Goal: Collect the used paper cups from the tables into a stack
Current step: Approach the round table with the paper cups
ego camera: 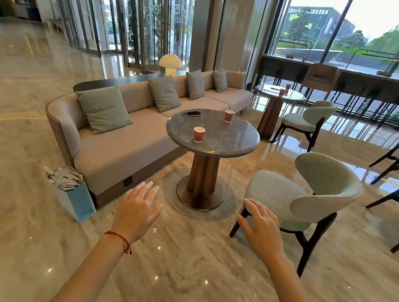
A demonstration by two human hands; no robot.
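Observation:
Two red paper cups stand upright on the near round stone table (228, 147): a near cup (199, 134) towards the front left and a far cup (228, 116) at the back right. Two more red cups (282, 92) (288, 86) stand on a farther round table (266, 93) by the window. My left hand (137, 211) and my right hand (262, 225) reach forward over the floor, both empty with fingers spread, well short of the near table. A red string circles my left wrist.
A phone (191, 113) lies on the near table's far side. A long beige sofa (130, 133) with cushions stands left of it, a green chair (307, 198) right of it. A blue paper bag (75, 199) stuffed with paper sits on the floor by the sofa end.

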